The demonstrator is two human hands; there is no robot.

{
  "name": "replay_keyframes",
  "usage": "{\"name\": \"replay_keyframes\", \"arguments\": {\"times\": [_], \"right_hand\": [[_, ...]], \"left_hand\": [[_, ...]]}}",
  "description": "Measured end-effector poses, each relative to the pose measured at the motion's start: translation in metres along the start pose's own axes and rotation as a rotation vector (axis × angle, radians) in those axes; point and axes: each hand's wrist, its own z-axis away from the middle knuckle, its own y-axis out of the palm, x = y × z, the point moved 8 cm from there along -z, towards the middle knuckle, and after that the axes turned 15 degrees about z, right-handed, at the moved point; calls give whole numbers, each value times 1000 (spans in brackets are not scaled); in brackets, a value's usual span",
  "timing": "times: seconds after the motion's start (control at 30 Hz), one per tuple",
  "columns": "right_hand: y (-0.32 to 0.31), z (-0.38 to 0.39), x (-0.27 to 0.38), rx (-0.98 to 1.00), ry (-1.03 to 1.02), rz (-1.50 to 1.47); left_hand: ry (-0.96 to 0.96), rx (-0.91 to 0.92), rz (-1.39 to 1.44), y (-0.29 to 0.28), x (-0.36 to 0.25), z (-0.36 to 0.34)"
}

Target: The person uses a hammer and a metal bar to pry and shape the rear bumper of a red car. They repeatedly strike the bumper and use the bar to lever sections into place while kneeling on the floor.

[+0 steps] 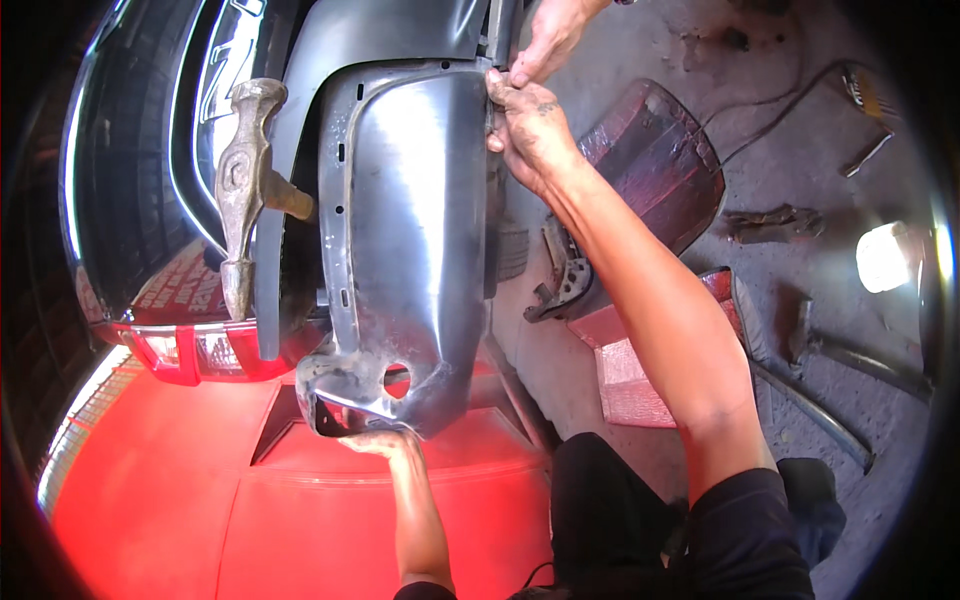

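A long dark bumper with a curved face, slots along its left edge and a round hole near its lower end runs down the middle. Beneath that lower end, my left hand bears against it with the palm up; its fingertips are partly hidden. At the upper right edge of the bumper, my right hand has its fingers bent around the rim, and dark smudges mark its skin. Another person's hand reaches in from the top and meets the same edge, close to my right fingers.
A hammer rests at the left by a dark vehicle with a red and clear tail light. Below lies a red car body. On the right floor are a dark red curved part, metal bars and a bright lamp.
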Motion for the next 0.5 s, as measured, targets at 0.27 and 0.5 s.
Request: {"name": "replay_keyframes", "arguments": {"times": [0.27,0.5], "right_hand": [[-3,29,3,1,-85,182],[41,149,-9,-222,-393,582]], "left_hand": [[-101,-29,25,-5,-1,-7],[-142,36,29,4,5,-8]]}}
